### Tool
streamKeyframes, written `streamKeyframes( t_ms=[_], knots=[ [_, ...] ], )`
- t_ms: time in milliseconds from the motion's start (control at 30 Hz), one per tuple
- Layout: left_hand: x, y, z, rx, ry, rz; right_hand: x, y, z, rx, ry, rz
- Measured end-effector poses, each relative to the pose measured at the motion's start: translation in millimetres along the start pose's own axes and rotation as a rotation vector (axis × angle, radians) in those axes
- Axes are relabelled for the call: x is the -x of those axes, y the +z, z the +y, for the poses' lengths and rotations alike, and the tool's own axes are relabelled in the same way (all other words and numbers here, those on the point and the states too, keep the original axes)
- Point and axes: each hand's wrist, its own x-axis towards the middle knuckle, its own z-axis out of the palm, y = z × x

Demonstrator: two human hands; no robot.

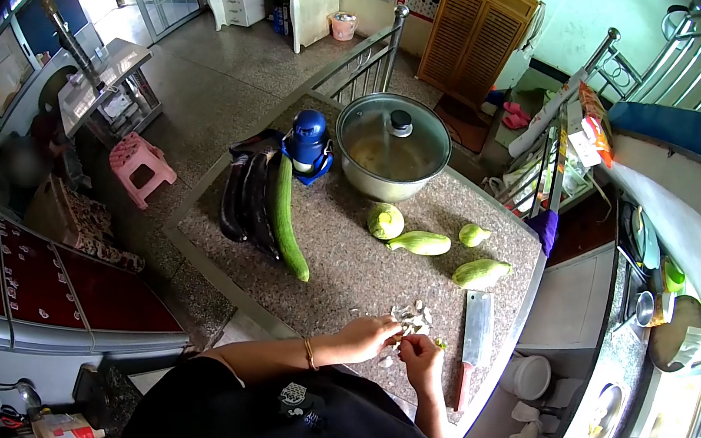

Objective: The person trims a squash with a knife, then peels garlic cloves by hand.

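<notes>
Both hands meet over the near part of a speckled stone counter (334, 278). My left hand (365, 338), with a bracelet at the wrist, is closed in a pinch on a small garlic clove, mostly hidden by fingers. My right hand (421, 361) pinches at the same clove from the other side. Papery garlic skins (415, 320) and a few small pieces lie just beyond the fingertips. To the right of my right hand, a cleaver (478, 331) lies flat, its reddish handle (464, 386) toward me.
Several pale green squashes (419, 242) lie beyond the hands. Behind them stands a glass-lidded pot (391, 150). Dark eggplants (254, 198), a long green cucumber (287, 220) and a blue flask (309, 140) are at the left. A pink stool (142, 167) stands on the floor.
</notes>
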Motion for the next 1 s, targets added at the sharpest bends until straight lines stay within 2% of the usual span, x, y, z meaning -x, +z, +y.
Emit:
streamKeyframes(
  t_ms=[133,300,367,433,567,767,967,1000],
  knots=[
    [-2,-3,6,0.051,-0.014,0.007,-2,4,0,0.07,-0.041,0.075],
    [-9,0,3,0.299,-0.015,0.083,-4,9,4,-0.06,0.018,0.168],
    [-10,-5,5,0.344,-0.055,0.067,-1,7,-3,-0.1,0.075,0.124],
    [-12,-6,5,0.475,-0.085,0.076,1,9,-6,-0.374,0.058,0.069],
    [-13,-10,9,0.398,-0.045,0.11,2,4,-4,-0.512,0.102,-0.022],
    [-11,-12,16,0.309,-0.035,0.138,1,2,-7,-0.613,0.228,0.023],
    [-8,-4,16,0.216,0.028,0.169,0,4,0,-0.64,0.208,0.046],
    [-8,1,11,0.19,0.087,0.203,-1,4,1,-0.64,0.207,0.045]
  ],
)
